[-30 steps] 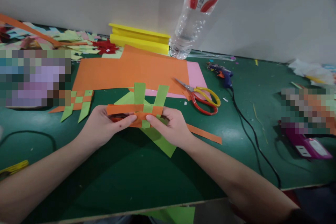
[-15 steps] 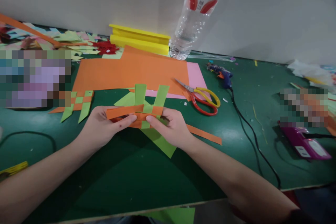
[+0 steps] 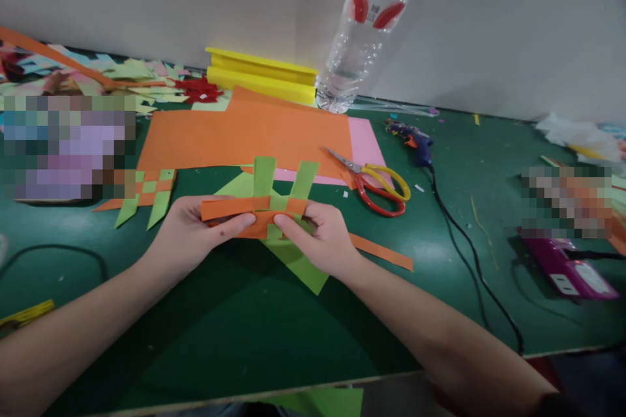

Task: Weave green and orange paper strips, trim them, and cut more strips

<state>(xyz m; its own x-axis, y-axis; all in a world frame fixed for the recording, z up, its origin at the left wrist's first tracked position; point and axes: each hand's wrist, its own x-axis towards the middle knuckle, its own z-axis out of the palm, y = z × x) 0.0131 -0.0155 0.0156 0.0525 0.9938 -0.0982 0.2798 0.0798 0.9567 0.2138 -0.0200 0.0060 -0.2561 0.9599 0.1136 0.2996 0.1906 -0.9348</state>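
Between both hands is a piece of woven paper strips (image 3: 278, 203), orange ones crossing green ones. My left hand (image 3: 200, 225) pinches its left part, thumb in front and the other fingers mostly hidden behind the paper. At its right part, my right hand (image 3: 320, 231) holds on with the thumb pressed to the front. Two green strip ends stick up above the weave. Under the hands lies a green paper sheet (image 3: 300, 264). An orange paper strip (image 3: 384, 252) extends to the right from behind my right hand. Scissors (image 3: 379, 186) with red and yellow handles lie beyond it.
Orange sheets (image 3: 220, 137) and a pink sheet (image 3: 364, 140) lie behind the hands. Another woven piece (image 3: 155, 189) is at left. A plastic bottle (image 3: 362, 45) stands at the back. A blue glue gun (image 3: 415, 143) trails its cord rightward, near a purple power strip (image 3: 570, 267).
Both hands keep their grip on the woven strips. The green strip ends tilt slightly to the right, and less green shows at the lower middle of the weave.
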